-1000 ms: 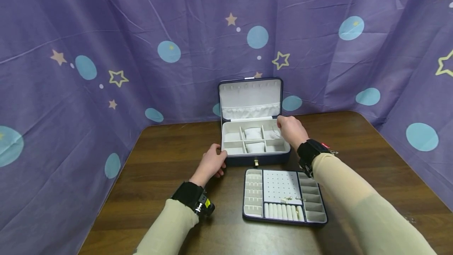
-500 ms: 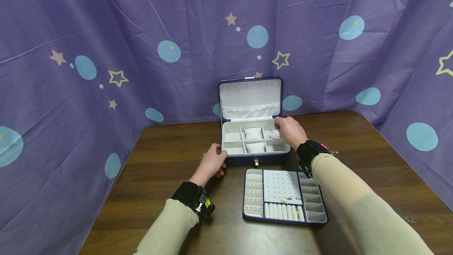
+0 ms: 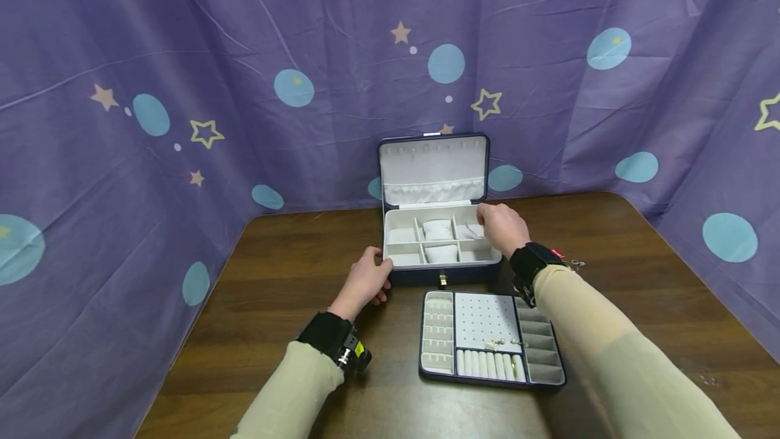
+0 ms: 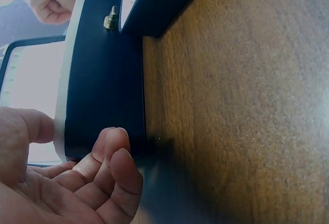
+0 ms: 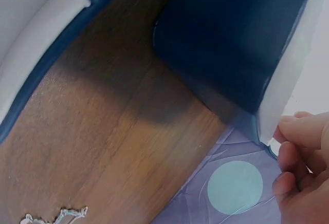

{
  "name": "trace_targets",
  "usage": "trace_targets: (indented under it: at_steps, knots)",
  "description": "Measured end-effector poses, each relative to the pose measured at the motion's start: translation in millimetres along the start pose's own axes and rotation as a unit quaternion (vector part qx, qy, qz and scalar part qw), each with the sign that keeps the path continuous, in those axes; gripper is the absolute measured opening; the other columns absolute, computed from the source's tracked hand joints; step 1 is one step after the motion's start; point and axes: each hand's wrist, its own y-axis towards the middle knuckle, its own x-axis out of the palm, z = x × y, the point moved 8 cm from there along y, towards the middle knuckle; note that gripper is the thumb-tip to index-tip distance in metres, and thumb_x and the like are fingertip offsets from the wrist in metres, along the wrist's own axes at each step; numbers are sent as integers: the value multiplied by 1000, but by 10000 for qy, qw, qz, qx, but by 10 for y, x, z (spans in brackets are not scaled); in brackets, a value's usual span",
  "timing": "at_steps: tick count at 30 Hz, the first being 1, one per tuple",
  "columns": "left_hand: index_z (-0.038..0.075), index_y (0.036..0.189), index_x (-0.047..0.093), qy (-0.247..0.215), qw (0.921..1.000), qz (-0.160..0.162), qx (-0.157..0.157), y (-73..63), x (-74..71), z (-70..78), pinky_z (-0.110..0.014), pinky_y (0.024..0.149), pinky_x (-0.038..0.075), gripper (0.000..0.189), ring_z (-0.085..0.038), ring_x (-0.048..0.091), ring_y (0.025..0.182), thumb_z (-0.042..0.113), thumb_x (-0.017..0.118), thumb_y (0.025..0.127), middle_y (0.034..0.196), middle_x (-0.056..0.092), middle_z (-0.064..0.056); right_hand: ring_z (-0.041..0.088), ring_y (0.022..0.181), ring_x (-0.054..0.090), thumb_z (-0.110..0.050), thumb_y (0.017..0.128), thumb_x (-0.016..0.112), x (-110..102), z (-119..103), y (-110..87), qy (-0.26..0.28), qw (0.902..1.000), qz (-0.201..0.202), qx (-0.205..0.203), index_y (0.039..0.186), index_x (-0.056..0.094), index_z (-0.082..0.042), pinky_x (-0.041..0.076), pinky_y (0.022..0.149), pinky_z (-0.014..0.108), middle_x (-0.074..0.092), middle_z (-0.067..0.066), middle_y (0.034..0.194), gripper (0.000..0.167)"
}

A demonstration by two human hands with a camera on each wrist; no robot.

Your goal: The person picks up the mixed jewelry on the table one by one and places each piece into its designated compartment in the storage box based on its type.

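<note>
An open dark blue jewelry box (image 3: 445,275) with a white compartmented inside stands near the table's back edge, lid raised. My left hand (image 3: 363,278) holds its front left corner; in the left wrist view the thumb touches the pale rim and the fingers curl by the side wall. My right hand (image 3: 504,227) is over the back right compartment, fingertips pinched together. A thin chain (image 3: 472,230) shows faintly in that compartment below the fingers; the hold on it is mostly hidden. Two white cushions (image 3: 438,230) fill the middle compartments.
In front of the box lies a jewelry tray (image 3: 439,378) with ring rolls (image 3: 487,364) and a few small earrings (image 3: 496,343). A silvery chain bracelet (image 5: 56,216) lies on the wooden table (image 3: 292,236) to the right. A purple curtain (image 3: 341,32) hangs behind.
My right hand dipped slightly over the back right compartment and stays there, the thin chain showing lower. My left hand has kept its place on the box corner.
</note>
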Motion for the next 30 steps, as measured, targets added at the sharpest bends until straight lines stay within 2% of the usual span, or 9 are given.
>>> trace_targets:
  at_steps: [4,10,15,22,30]
  knots:
    - [7,145,42,14,10000,16,14,-5,3,8,-33,53,53,50,-23,60,55,29,50,102,81,66,-12,27,73,53,15,88,52,2,-38,-17,-272,9992,98,-271,89,66,-3,45,64,41,60,9,78,23]
    - [6,145,41,65,10000,16,22,-4,1,14,-33,53,53,51,-23,61,55,30,50,101,81,66,-12,29,75,61,12,90,60,51,-52,-24,-787,9959,-264,-367,99,69,-3,52,74,45,70,13,85,20]
    - [7,145,42,68,10000,42,21,-11,5,22,-33,52,52,50,-23,61,55,30,50,101,81,67,-13,31,77,62,7,92,61,66,-38,-13,-841,9954,-389,-261,102,72,-2,53,78,47,71,14,86,18]
    - [7,146,42,85,9999,62,-38,-24,3,23,-32,51,51,52,-23,61,55,30,50,100,81,67,-12,39,90,65,2,90,63,62,-26,-26,-903,9950,-183,-383,109,74,-3,50,87,51,75,18,96,22]
    - [7,146,41,103,9999,16,-50,-13,-3,15,-32,52,51,52,-23,61,56,31,49,101,82,66,-12,33,81,58,-2,91,66,61,-63,-84,-1447,9859,-54,-843,100,75,-4,45,78,47,75,12,86,13]
